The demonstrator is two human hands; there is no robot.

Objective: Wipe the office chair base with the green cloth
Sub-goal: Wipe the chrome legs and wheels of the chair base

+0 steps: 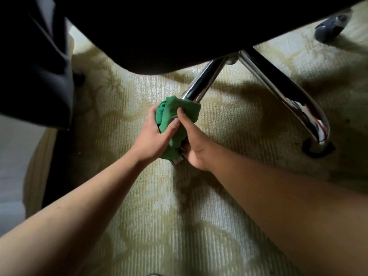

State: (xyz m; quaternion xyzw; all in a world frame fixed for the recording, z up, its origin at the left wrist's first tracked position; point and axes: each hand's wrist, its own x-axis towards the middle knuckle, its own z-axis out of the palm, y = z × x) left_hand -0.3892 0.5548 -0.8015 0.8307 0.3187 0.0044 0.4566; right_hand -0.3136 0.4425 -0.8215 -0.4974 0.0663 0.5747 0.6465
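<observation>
A green cloth (pixel 176 116) is wrapped around the outer end of a chrome leg (pixel 203 82) of the office chair base. My left hand (pixel 157 136) grips the cloth from the left. From the right my right hand (pixel 196 144) presses on it, thumb on top. The leg's tip and castor are hidden under the cloth and hands. A second chrome leg (pixel 286 94) runs right and curves down into a dark castor (pixel 318 150). The black seat (pixel 179 26) hangs over the hub.
Pale patterned carpet (pixel 179 216) covers the floor. Another castor (pixel 328 28) shows at the top right. A dark hanging shape, maybe the chair's back or an armrest (pixel 39 62), fills the left side, with pale floor (pixel 10 156) at the far left.
</observation>
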